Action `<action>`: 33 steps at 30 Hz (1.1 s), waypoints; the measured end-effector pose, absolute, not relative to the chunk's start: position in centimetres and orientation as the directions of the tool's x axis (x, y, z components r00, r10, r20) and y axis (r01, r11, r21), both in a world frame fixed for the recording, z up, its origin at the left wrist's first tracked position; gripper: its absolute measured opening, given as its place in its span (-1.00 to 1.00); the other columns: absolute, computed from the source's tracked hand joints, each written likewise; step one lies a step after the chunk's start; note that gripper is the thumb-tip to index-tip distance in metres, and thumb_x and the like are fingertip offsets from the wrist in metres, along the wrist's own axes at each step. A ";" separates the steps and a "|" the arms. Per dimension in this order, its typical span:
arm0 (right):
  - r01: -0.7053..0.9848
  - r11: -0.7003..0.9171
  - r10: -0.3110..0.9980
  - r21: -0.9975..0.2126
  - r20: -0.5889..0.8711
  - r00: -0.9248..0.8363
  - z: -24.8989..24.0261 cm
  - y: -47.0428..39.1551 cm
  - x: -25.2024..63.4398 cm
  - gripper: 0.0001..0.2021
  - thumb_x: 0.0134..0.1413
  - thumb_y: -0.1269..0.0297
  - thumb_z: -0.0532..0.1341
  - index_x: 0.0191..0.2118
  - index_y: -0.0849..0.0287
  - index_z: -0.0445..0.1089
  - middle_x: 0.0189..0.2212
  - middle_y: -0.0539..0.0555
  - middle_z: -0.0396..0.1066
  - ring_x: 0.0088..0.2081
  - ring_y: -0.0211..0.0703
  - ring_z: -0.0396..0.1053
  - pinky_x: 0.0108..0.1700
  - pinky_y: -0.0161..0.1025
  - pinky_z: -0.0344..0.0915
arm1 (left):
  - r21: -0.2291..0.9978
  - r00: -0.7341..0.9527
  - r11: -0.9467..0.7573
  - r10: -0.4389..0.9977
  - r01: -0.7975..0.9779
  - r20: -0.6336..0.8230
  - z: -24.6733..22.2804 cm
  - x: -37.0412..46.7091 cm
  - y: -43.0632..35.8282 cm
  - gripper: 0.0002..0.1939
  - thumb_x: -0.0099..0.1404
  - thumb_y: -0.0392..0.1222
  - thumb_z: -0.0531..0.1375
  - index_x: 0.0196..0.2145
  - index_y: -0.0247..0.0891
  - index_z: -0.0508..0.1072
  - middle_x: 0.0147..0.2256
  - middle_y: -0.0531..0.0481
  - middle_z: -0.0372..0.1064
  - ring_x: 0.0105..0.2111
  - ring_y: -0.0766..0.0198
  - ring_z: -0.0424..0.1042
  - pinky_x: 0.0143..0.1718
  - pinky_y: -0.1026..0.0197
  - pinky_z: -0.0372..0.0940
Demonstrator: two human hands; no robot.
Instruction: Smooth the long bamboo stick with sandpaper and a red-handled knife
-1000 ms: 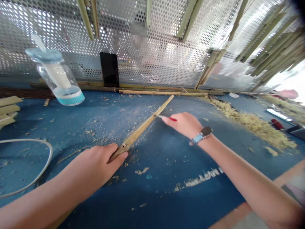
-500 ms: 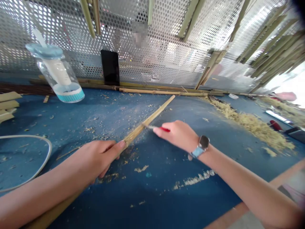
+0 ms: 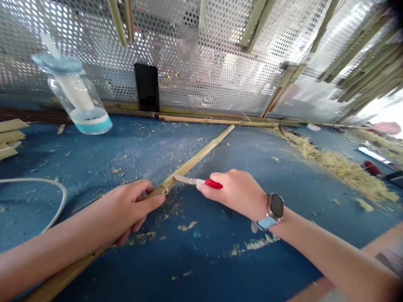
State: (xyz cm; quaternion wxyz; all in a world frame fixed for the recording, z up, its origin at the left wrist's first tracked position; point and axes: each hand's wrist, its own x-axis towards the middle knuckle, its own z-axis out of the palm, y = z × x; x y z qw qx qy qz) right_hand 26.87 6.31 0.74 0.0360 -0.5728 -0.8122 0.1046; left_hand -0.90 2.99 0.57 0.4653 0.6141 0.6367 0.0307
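Observation:
A long split bamboo strip (image 3: pixel 201 154) lies slantwise over the blue tabletop, its far end close to the bamboo poles at the back. My left hand (image 3: pixel 135 207) is closed around the strip near a node, thumb on top. The near part of the strip runs under my left forearm. In my right hand (image 3: pixel 236 191) is a knife (image 3: pixel 189 180) with a red handle, gripped in closed fingers. Its blade touches the strip just beyond my left thumb. A watch on a light blue band sits on the right wrist.
A clear jar (image 3: pixel 80 100) with a blue lid and a black phone (image 3: pixel 147 87) stand by the perforated metal screen (image 3: pixel 201 79). Bamboo poles (image 3: pixel 201 120) line the back edge. Shavings (image 3: pixel 330 161) heap at right. A white cable (image 3: pixel 63 197) loops at left.
My right hand has brought the knife blade back along the strip, nearer to my left hand. The strip has shifted and turned slightly, showing a node by my left thumb.

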 end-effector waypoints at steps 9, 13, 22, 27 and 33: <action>0.989 0.109 0.992 -0.100 -0.049 -0.114 0.9 11.1 30.7 -0.31 0.32 -0.37 -0.08 -0.61 0.11 0.15 -0.68 -0.01 0.19 -0.66 -0.32 0.03 -0.52 -0.19 -0.09 | 0.546 0.167 0.160 0.849 0.822 -0.501 0.6 -0.4 2.5 -0.56 0.31 0.33 0.00 -0.29 -0.11 0.28 -0.65 0.19 0.34 -0.76 0.26 0.40 -0.71 0.29 0.19; 0.928 0.286 0.946 -0.237 -0.086 -0.314 0.5 9.3 29.1 -0.34 0.29 -0.38 -0.03 -0.59 0.10 0.13 -0.70 -0.04 0.14 -0.66 -0.32 0.04 -0.53 -0.19 -0.12 | 0.544 0.157 0.194 0.831 0.816 -0.533 0.8 -0.7 2.6 -0.55 0.30 0.35 0.00 -0.30 -0.10 0.27 -0.65 0.19 0.31 -0.76 0.25 0.37 -0.73 0.29 0.17; 0.953 0.254 0.965 -0.164 -0.024 -0.261 0.2 9.5 29.3 -0.37 0.28 -0.33 0.00 -0.59 0.09 0.09 -0.71 -0.04 0.10 -0.65 -0.29 0.00 -0.51 -0.18 -0.13 | 0.521 0.148 0.190 0.830 0.832 -0.539 1.0 -0.8 2.8 -0.49 0.28 0.37 -0.04 -0.19 -0.12 0.34 -0.66 0.17 0.24 -0.79 0.26 0.31 -0.76 0.29 0.15; 0.969 0.203 0.977 -0.144 -0.034 -0.210 0.3 10.8 30.0 -0.34 0.26 -0.38 -0.02 -0.60 0.10 0.12 -0.69 -0.01 0.16 -0.63 -0.28 0.04 -0.50 -0.18 -0.12 | 0.512 0.148 0.150 0.856 0.846 -0.495 0.8 -0.8 2.8 -0.44 0.27 0.35 -0.06 -0.09 -0.13 0.37 -0.67 0.16 0.23 -0.79 0.23 0.33 -0.77 0.28 0.13; 0.972 0.188 0.980 -0.142 -0.040 -0.195 0.2 11.1 30.5 -0.34 0.27 -0.37 -0.03 -0.59 0.11 0.15 -0.68 -0.01 0.16 -0.62 -0.30 0.03 -0.48 -0.18 -0.14 | 0.512 0.155 0.148 0.851 0.846 -0.502 0.7 -0.8 2.8 -0.48 0.29 0.33 -0.05 -0.16 -0.11 0.39 -0.68 0.20 0.17 -0.80 0.27 0.28 -0.77 0.29 0.10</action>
